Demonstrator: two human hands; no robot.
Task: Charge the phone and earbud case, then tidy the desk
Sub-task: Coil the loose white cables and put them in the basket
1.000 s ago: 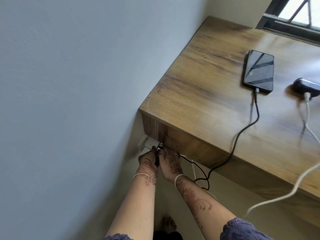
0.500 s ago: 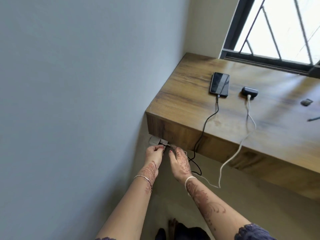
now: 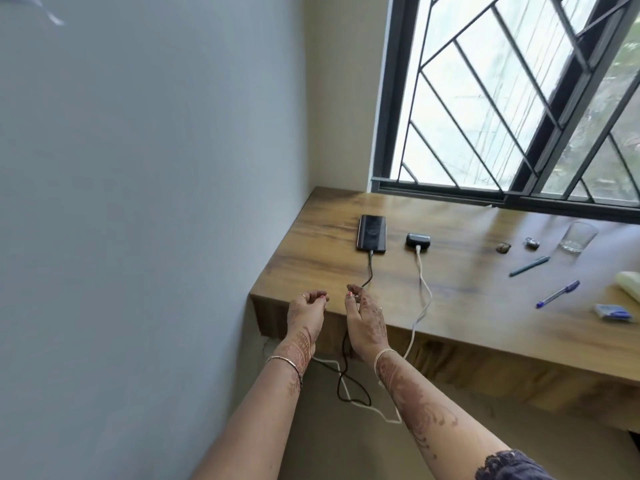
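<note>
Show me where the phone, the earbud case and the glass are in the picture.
phone (image 3: pixel 371 233): head view, middle of its dark screen.
earbud case (image 3: pixel 418 240): head view, middle of its black top.
glass (image 3: pixel 577 236): head view, its clear side wall.

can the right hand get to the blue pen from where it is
Probably yes. The right hand hovers at the front edge of the desk, holding nothing, and the blue pen lies uncovered further right; only the white cable crosses the wood between them.
</note>
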